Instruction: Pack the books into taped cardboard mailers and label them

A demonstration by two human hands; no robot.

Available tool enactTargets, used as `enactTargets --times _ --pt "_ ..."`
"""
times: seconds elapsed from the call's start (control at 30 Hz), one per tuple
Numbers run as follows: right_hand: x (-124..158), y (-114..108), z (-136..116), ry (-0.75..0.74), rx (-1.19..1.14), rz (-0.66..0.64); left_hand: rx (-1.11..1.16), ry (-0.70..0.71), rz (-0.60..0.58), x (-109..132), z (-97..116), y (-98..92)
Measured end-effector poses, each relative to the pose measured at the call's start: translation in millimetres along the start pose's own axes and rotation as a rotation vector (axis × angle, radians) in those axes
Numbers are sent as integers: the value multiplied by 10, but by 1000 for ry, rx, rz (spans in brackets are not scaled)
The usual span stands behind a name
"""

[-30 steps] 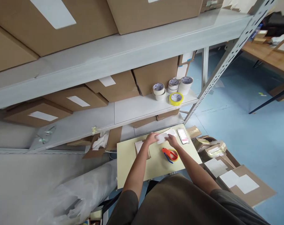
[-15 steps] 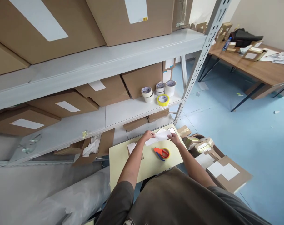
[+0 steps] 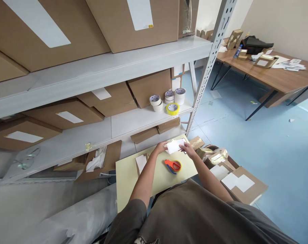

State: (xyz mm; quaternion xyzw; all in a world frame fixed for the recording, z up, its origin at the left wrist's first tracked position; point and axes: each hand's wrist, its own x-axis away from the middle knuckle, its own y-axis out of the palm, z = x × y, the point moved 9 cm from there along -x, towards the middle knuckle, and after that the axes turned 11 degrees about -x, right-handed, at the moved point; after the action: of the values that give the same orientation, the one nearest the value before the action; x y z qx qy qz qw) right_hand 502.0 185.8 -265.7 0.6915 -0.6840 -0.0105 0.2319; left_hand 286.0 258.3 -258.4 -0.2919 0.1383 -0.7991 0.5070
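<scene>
White paper [image 3: 174, 146]: we have it between our two hands, over the far part of the cream table [image 3: 124, 178]; we cannot tell whether it touches the tabletop.
Left hand [image 3: 160, 148]: at the paper's 9 o'clock, our fingertips pinching that edge.
Right hand [image 3: 188, 149]: at its 3 o'clock, our thumb on top and fingers grasping the opposite edge.
Phone [image 3: 184, 139]: at 2 o'clock from the paper, mostly hidden by our right hand and the sheet.
Tape dispenser [image 3: 171, 164]: orange and blue, lying near us at 6 o'clock from the paper.
Small carton [image 3: 140, 162]: at 8 o'clock, partly covered by our left forearm.
Shelf [image 3: 127, 123]: at 12 o'clock we see a yellow tape roll [image 3: 172, 113], with white tape rolls [image 3: 158, 107] from its 10 to its 1 o'clock.
Floor boxes [image 3: 255, 191]: at 4 o'clock, past the table's right edge.
Wooden table [image 3: 268, 76]: well apart from us at 2 o'clock, bearing papers and cartons.
</scene>
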Motion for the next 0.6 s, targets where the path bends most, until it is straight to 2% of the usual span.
enactTargets --times 0.13,0.3,0.37,0.47,0.53,0.6 --pt "-28 360 -99 -8 155 -145 241 -80 108 548 -191 -132" --pt "-24 1107 -136 -61 301 -377 188 -160 134 1322 -474 -215" --pt "0 1373 -151 -108 273 -362 254 -204 262 1564 -587 -334" --pt "77 1644 -79 -121 193 -281 494 -297 573 1905 -775 -573" --pt "182 1822 70 -60 162 -314 619 -342 720 2082 -850 -666" --pt "325 1993 234 10 136 -394 657 -362 784 2188 -862 -717"
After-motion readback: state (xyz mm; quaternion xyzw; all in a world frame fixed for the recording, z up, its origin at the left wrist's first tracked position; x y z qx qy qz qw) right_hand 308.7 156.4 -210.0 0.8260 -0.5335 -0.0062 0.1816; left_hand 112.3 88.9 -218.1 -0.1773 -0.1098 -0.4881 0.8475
